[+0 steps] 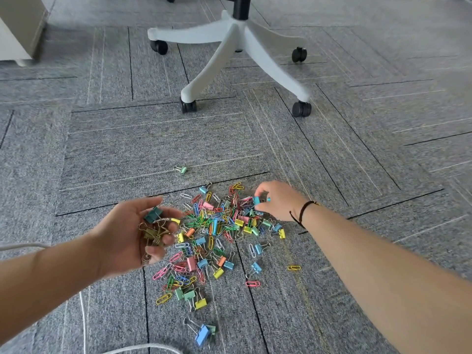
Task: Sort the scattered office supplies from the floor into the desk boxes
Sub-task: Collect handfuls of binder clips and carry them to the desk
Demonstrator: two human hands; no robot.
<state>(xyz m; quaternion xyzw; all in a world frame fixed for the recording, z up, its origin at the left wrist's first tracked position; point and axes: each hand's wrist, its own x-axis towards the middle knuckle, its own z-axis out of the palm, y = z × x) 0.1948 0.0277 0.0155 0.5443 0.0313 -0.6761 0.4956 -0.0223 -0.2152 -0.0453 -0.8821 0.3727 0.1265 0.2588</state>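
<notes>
The sorting looks to be at an early stage: most of the supplies lie on the carpet floor [127, 149], and no desk boxes are in view, so nothing can be judged as delivered yet. The pile of clips [212, 238] sits at the centre of the view, a loose heap of coloured paper clips in pink, green, yellow, orange and blue mixed with small binder clips in pastel yellow, blue, pink and mint, their wire handles sticking out at odd angles. A few strays lie apart from it: a mint binder clip [181, 170] at twelve o'clock from the heap, a blue binder clip [203, 334] at six o'clock, and a yellow paper clip [293, 268] at four o'clock. The left hand [138, 233], at nine o'clock from the pile, is cupped palm-up and loosely curled around a gathered bunch of binder clips [153, 226], dark green and olive ones. The right hand [278, 200], at two o'clock on the heap's edge, pinches a light-blue binder clip [256, 200] between thumb and fingertips. The chair base [235, 47] stands well beyond at twelve o'clock. Judging by the heap, nearly all the picking and the whole trip to the boxes remain.
</notes>
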